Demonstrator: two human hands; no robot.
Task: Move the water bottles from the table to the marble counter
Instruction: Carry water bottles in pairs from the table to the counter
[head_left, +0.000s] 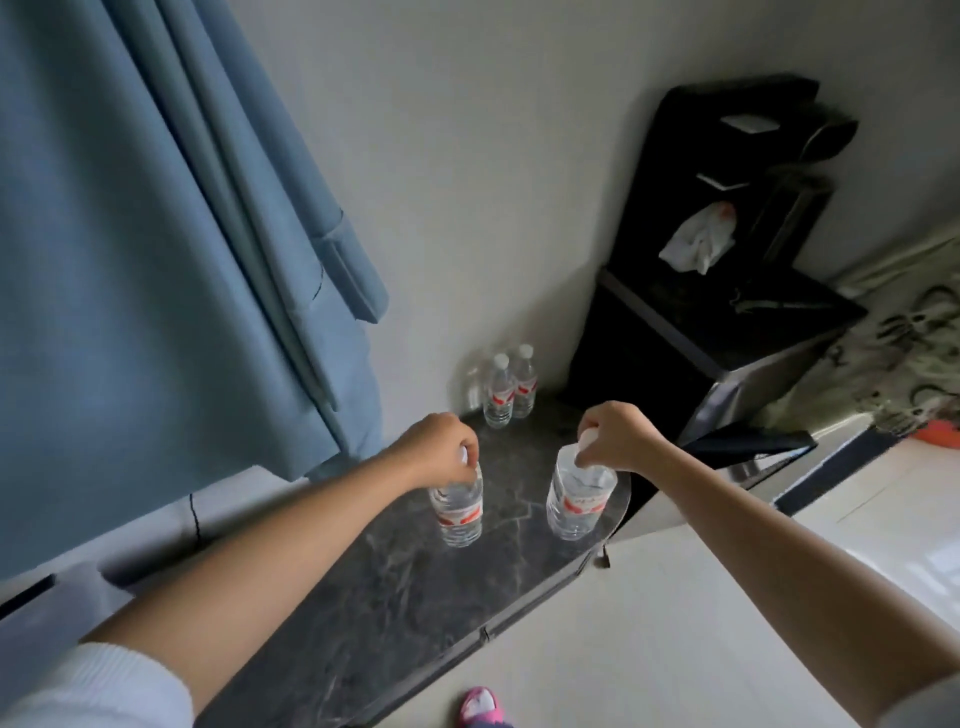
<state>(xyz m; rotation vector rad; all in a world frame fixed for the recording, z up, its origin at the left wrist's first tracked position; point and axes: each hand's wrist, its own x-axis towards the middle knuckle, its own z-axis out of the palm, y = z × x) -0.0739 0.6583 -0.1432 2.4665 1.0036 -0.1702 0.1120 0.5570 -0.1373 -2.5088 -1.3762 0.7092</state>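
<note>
Your left hand (441, 447) grips one bottle (458, 512) by its cap on the desk (374, 597); your right hand (615, 436) grips another (579, 501) beside it.

- Left hand (436, 447) covers cap and neck of near-left bottle (457, 512); cap mostly hidden under the fingers.
- Right hand (618, 439) hides part of cap on near-right bottle (579, 501); whether its base touches the bench (395, 587) cannot be told.
- Red labels on both far bottles (506, 387) too small to read.
- Pink slipper (480, 706) cut off by bottom edge.
- Items on the black cabinet (727, 332) dark and blurred; white crumpled object (698, 239) not identifiable.
- Blue curtain (156, 234) cut by left and top edges.
</note>
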